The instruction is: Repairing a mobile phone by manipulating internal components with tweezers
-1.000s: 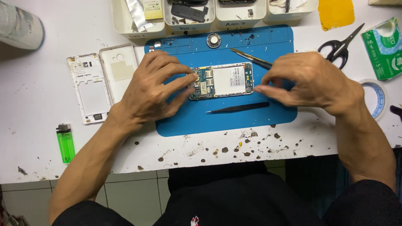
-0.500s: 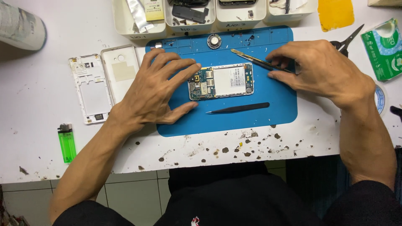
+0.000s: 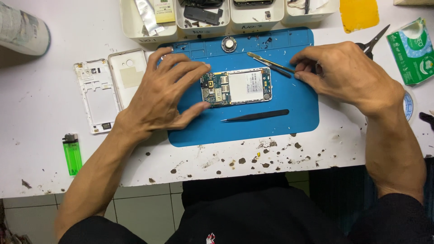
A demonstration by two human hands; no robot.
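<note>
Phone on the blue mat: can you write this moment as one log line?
left hand: steadies phone | right hand: on tweezers | mat: black tweezers untouched

blue mat (image 3: 289, 97), green lighter (image 3: 72, 153), black tweezers (image 3: 256, 115)

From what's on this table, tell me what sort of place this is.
Probably a phone repair bench: an opened phone lies on a blue work mat, black tweezers beside it, and small white parts trays stand behind.

A green-and-white tissue pack (image 3: 413, 52) lies at the table's right edge, beside the scissors (image 3: 373, 41).
</note>
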